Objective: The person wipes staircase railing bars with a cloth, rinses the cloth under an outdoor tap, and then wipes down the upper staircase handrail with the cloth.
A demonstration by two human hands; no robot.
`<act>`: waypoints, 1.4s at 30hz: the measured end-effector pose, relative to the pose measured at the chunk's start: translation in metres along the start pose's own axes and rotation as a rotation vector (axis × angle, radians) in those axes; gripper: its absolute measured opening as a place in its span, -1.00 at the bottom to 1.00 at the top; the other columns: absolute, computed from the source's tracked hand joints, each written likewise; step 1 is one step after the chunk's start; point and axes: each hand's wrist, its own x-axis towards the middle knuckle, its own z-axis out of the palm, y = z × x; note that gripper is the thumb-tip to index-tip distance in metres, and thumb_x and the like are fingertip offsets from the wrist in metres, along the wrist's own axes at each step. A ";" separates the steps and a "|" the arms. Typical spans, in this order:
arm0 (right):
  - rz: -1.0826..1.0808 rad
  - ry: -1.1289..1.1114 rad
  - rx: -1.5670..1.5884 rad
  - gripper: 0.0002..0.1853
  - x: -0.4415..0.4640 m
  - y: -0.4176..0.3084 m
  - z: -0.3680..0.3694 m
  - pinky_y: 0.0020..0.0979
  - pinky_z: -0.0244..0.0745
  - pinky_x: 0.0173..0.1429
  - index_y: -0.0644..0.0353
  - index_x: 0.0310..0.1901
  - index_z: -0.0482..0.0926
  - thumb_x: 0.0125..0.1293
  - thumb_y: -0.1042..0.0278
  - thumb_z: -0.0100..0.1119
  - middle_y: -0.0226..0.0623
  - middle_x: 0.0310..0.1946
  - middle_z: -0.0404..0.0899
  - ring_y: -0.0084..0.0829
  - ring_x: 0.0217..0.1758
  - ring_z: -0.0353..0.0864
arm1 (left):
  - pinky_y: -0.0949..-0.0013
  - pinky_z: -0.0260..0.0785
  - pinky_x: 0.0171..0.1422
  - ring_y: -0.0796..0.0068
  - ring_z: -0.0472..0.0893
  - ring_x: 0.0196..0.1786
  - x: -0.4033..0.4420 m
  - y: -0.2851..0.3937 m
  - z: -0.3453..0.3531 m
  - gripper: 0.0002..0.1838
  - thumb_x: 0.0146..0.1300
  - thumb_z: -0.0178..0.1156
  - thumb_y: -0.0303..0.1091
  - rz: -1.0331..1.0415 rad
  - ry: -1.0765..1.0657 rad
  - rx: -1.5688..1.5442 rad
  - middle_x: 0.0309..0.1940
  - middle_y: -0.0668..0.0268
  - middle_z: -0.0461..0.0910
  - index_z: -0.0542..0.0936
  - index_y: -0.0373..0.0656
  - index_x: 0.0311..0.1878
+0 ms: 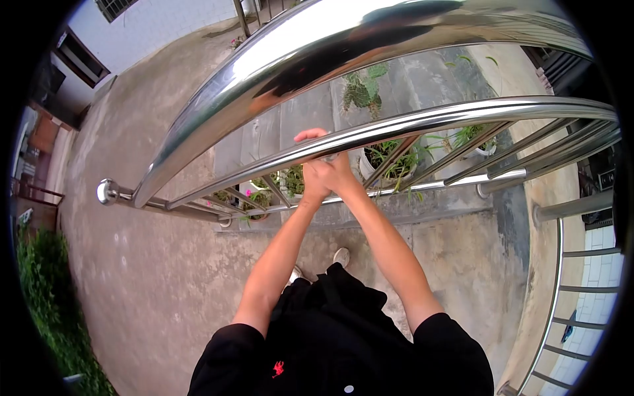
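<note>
My left hand (314,181) and my right hand (337,175) meet at a shiny steel handrail's lower bar (264,160), close together and overlapping. Both are closed. A few fingers show beyond the bar, which hides part of the hands. A small greyish patch shows between them, too unclear to name; whether they clasp an upright or something else is hidden. Above the lower bar runs a thick, polished top rail (224,86). Thin slanted uprights (399,162) join the lower bar to a bottom bar (432,187).
Beyond the railing are grey steps (300,112) with a potted cactus (362,89) and white pots of green plants (389,158). A round end cap (107,191) sticks out at left. Another metal railing (558,290) stands at right, a green hedge (49,297) at lower left.
</note>
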 end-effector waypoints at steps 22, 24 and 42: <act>-0.041 0.119 -0.198 -0.82 -0.038 0.072 -0.008 -0.44 0.44 -0.10 0.27 -0.21 0.54 0.11 0.53 0.20 -0.40 -0.35 0.58 -0.55 -0.24 0.54 | 0.18 0.37 0.12 0.14 0.57 -0.02 -0.060 -0.122 0.015 -0.64 0.11 0.18 -0.31 -0.167 -0.111 -0.125 -0.12 0.06 0.62 0.58 -0.28 -0.04; -0.233 0.087 -0.491 -0.92 -0.046 0.110 -0.013 -0.45 0.41 -0.23 0.24 -0.33 0.53 0.12 0.52 0.20 -0.45 -0.44 0.55 -0.59 -0.35 0.51 | 0.18 0.37 0.12 0.13 0.57 -0.02 -0.066 -0.144 0.012 -0.64 0.11 0.18 -0.30 -0.190 -0.151 -0.147 -0.12 0.06 0.62 0.58 -0.28 -0.04; 0.181 0.250 -0.156 -0.90 -0.091 0.220 -0.007 -0.44 0.43 -0.31 0.28 -0.44 0.50 0.09 0.46 0.01 -0.29 -0.54 0.54 -0.50 -0.43 0.54 | 0.41 0.38 0.02 0.53 0.56 -0.13 -0.120 -0.239 0.020 -0.80 0.23 0.06 -0.31 -0.348 -0.212 -0.310 -0.29 0.36 0.63 0.63 -0.18 -0.29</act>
